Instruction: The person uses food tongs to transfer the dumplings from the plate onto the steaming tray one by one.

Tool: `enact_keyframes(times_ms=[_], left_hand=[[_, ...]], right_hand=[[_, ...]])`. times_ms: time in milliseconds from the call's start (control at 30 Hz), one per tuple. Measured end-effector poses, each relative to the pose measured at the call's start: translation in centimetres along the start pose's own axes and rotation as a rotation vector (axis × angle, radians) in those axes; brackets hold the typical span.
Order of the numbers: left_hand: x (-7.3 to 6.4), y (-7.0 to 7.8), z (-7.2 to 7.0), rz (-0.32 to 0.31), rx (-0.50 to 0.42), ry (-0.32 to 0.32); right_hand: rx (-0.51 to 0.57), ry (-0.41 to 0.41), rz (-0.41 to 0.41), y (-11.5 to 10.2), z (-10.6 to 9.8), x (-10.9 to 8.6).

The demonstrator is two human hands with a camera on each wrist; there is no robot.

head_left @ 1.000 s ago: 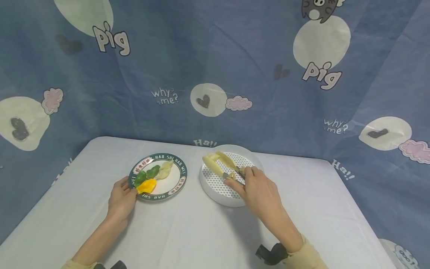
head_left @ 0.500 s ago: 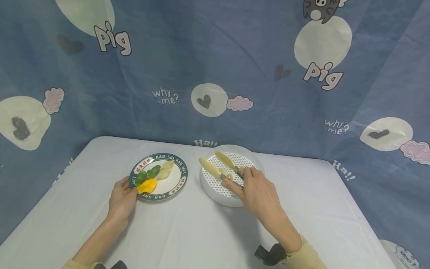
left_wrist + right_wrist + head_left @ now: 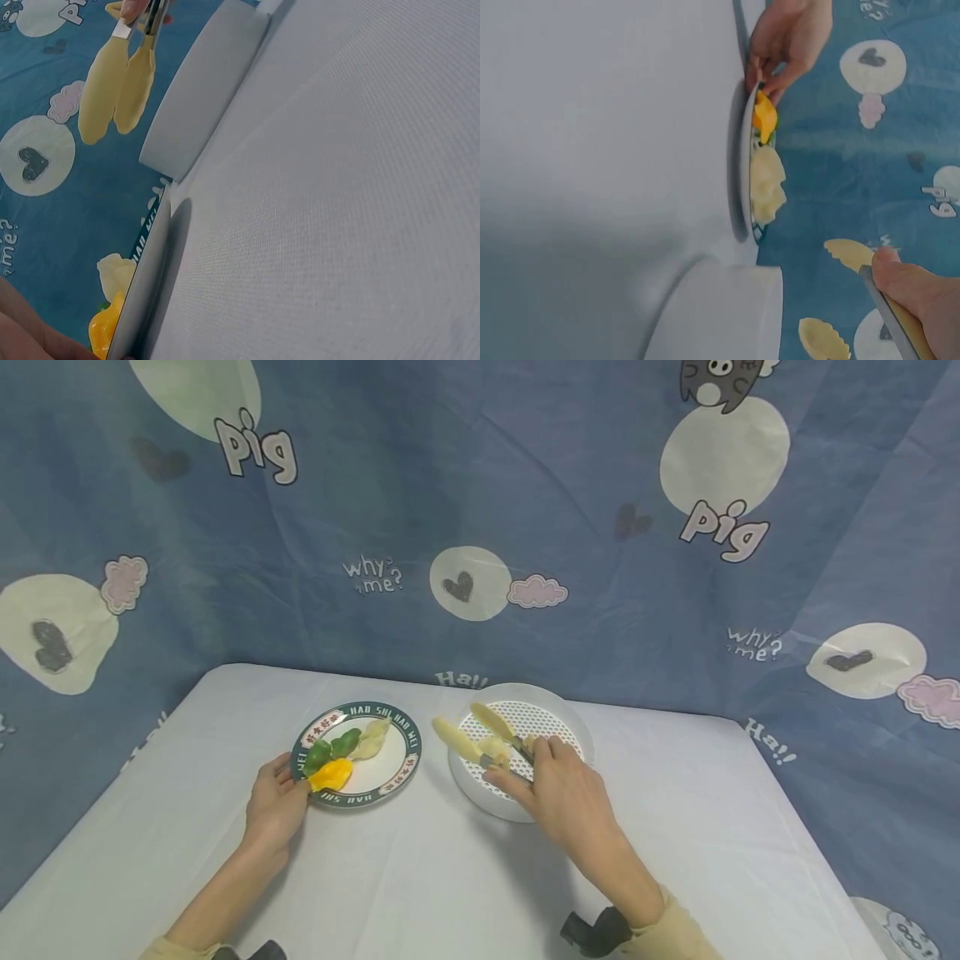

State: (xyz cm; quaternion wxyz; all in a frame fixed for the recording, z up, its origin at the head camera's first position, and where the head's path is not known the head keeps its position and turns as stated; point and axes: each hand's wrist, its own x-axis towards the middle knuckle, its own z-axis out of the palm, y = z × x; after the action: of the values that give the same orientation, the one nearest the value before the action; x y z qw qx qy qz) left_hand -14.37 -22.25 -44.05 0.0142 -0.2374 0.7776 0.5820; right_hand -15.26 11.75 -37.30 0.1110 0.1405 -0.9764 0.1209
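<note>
My right hand [image 3: 573,797] holds cream-tipped tongs [image 3: 459,742] with metal arms over a round white steamer basket [image 3: 480,797]. The two tips stand apart and point left, past the basket's rim. Between and beside the arms, pale dumpling-like pieces [image 3: 493,750] show on the perforated base, partly hidden by hand and tongs. At the left, my left hand [image 3: 276,806] pinches the edge of a green-rimmed plate [image 3: 408,732]. On the plate lie a yellow piece [image 3: 330,774], two green pieces [image 3: 345,743] and a pale crimped dumpling [image 3: 766,184].
A white cloth covers the table [image 3: 420,893]. Behind it hangs a blue printed curtain [image 3: 360,510]. The plate and basket stand side by side near the back edge, with a narrow strip of cloth between them.
The tongs' tips have spread apart and moved left with my right hand, and more of a pale piece in the basket shows between them. My left hand still holds the plate in place.
</note>
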Motion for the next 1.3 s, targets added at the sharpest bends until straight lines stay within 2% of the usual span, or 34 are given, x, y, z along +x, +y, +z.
enact_keyframes(times_ms=[300,633,1033,1167,1300], left_hand=[[0.2,-0.1,0.0,0.001,0.000,-0.005],[0.2,0.0,0.1,-0.002,0.004,0.000],[0.2,-0.2,-0.1,0.003,0.004,-0.031],[0.3,-0.3,-0.2,0.003,0.007,-0.042],[0.3,0.0,-0.3,0.007,0.007,-0.037]], right_hand=[[0.014,0.001,-0.068,-2.0,1.0,0.1],[0.016,-0.017,-0.099,-4.5,2.0,0.6],[-0.036,-0.116,-0.118,-7.1,3.9,1.3],[-0.059,-0.106,-0.131,-7.7,4.7,1.6],[-0.075,-0.061,-0.153,-8.2,5.1,1.9]])
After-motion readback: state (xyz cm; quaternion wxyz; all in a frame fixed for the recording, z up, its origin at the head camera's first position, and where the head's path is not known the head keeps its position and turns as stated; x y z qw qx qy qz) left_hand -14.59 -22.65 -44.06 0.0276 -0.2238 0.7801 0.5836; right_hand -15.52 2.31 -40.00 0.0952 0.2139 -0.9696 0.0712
